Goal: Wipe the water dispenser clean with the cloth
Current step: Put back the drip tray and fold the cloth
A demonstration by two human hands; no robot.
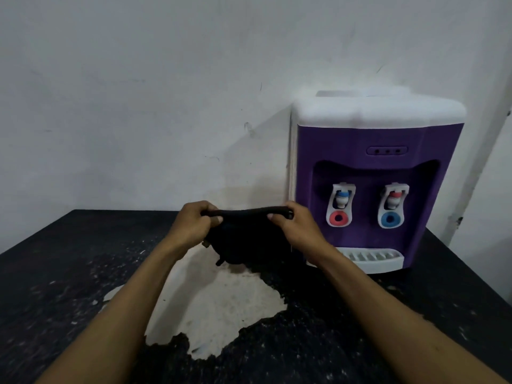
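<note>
Cloth [249, 239]: dark, soft, limp; held up above the table [55, 286], centre of view. Top edge is rolled taut between both hands, the rest hangs slack. Left hand [191, 225] is closed on the 9 o'clock end, right hand [296, 225] on the 3 o'clock end, fingers curled tight. Judged light, best bunched in one palm for wiping. Dispenser [371, 139] is seen at 3 o'clock, just beside the right hand, untouched, against the wall [138, 92].

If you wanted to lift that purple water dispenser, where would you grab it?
Probably by the two side walls of the water dispenser, under the white top, one hand from each side. The body is a tall box; the taps and drip tray stick out in front and look too weak.
</note>
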